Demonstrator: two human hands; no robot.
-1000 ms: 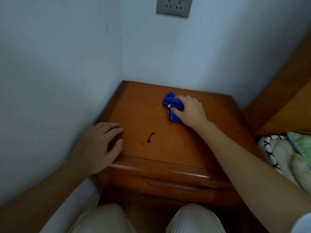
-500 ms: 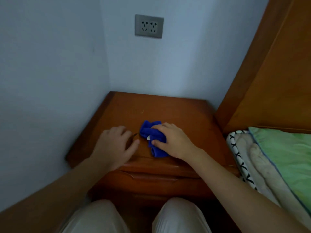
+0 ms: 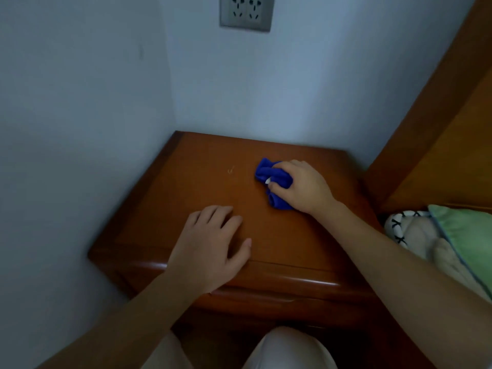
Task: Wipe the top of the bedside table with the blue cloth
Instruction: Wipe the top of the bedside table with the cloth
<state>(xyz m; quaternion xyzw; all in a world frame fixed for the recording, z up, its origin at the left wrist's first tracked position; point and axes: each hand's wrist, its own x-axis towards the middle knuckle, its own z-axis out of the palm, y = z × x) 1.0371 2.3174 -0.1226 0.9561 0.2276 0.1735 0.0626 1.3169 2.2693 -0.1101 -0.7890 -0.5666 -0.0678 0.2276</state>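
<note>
- Right hand [image 3: 303,189] is closed on a bunched blue cloth [image 3: 271,179], pressing it down onto the wooden tabletop [image 3: 202,182], right of centre and toward the back.
- Part of the cloth sticks out past the fingers on the left; a small white tag shows by the thumb.
- Left hand [image 3: 213,246] lies flat and empty on the tabletop near the front edge, fingers spread apart, well clear of the cloth.
- A small pale mark [image 3: 230,170] sits on the wood to the left of the cloth.
- The bedside table fills a corner, with pale walls on its left and back sides and a wall socket [image 3: 246,12] above.
- A wooden bed frame [image 3: 436,145] rises on the right, with a green pillow [image 3: 468,235] and patterned bedding below it.
- Likely risk: because the cloth is wadded into a ball, each stroke covers only a narrow strip, so patches could be missed, especially in the corners against the walls.
- The resting left hand covers part of the surface; unless it lifts, that patch would likely stay unwiped.
</note>
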